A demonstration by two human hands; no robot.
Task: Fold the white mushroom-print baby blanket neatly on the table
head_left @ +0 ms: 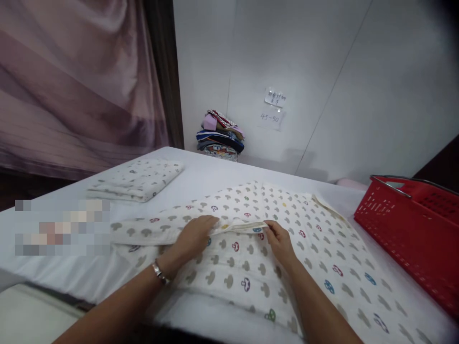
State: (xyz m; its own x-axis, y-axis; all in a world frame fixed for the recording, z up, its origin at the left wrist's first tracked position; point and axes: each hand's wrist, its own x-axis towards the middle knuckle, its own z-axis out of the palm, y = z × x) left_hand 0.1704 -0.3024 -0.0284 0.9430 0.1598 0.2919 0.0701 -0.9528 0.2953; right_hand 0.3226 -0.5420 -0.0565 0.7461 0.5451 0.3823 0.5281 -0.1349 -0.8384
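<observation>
Left hand: yours (pixel 195 234) lies on the mushroom-print cloth (pixel 247 263), back upward, fingers bent at its raised border; the fingertips are hidden, so you cannot tell whether they are clamped on it.
Right hand: yours (pixel 281 243) has thumb and fingers together on the same border, clamped on the cloth, a short gap from your left hand.
Left wrist: you wear a metal band (pixel 160 272) on it.
Mushroom-print cloth: it spreads over the middle of the desk (pixel 304 184), from near the far edge to the near edge in front of you; grey mushrooms mix with red, blue, purple, green and yellow ones.
Raised border: its pale strip (pixel 247 225) runs between your two hands.
Folded cloth: another printed piece (pixel 136 180) lies by the desk's left edge, toward the far-left corner, apart from your hands.
Red basket: it stands (pixel 412 239) along the desk's right side, its handle (pixel 390 186) at the top.
Fabric pile: folded pieces (pixel 220 136) are stacked just beyond the desk's far edge, by the wall (pixel 322 57).
Wall notes: you face two papers, the lower (pixel 270 118) reading "45-50".
Left side: a pinkish curtain (pixel 79 86) hangs beyond the desk.
</observation>
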